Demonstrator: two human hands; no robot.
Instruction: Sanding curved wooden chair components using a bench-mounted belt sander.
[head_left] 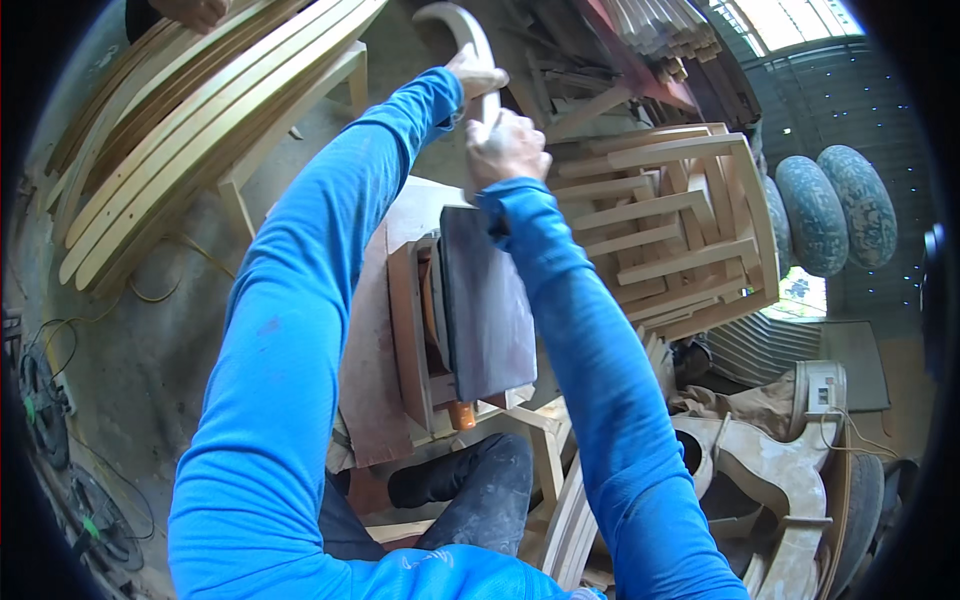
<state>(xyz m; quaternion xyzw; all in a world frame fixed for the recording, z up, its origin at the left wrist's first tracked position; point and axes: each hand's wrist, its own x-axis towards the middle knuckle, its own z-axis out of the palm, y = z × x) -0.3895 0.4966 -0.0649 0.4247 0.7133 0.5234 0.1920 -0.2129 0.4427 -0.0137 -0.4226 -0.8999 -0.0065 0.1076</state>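
Observation:
Both arms stretch away from me, and a curved pale wooden piece (pixel 470 28) is held up at the far side. My left hand (pixel 474 80) is closed round its middle. Lower down, my right hand (pixel 508 150) grips it near its straight lower end. Below the hands stands a belt sander (pixel 492 305) with a wide dark belt, set in a wooden frame (pixel 408 340). The wooden piece is apart from the belt. An orange knob (pixel 461 415) shows at the sander's near end.
Long curved wooden slats (pixel 215 140) lie stacked on a stand at left, with another person's hand (pixel 200 12) behind. Wooden frames (pixel 680 220) are piled at right. Shaped wooden parts (pixel 765 465) lie lower right. Cables (pixel 75 330) run along the floor at left.

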